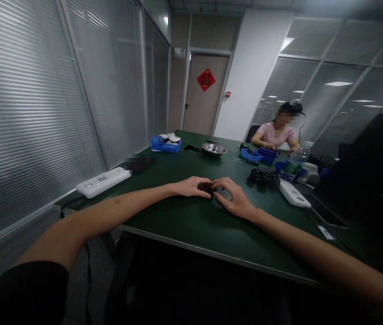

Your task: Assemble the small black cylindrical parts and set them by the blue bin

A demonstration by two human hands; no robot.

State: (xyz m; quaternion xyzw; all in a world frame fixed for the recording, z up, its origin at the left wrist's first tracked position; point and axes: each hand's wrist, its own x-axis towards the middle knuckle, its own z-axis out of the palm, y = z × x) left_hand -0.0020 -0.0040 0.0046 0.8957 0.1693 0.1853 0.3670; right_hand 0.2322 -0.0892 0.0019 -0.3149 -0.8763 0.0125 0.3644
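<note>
A small black part, too dark for its kind to show, sits low over the green table between my two hands. My left hand closes on its left side, with the thumb in front and the fingers behind. From the other side, my right hand has curved fingertips on the part's right end, its thumb just below. The fingers hide some of the part, and I cannot tell whether it rests on the tabletop.
White power banks lie left, with another white device right. A metal bowl and blue basket stand farther back. Black rings, a water bottle and a tablet are right. A person sits across.
</note>
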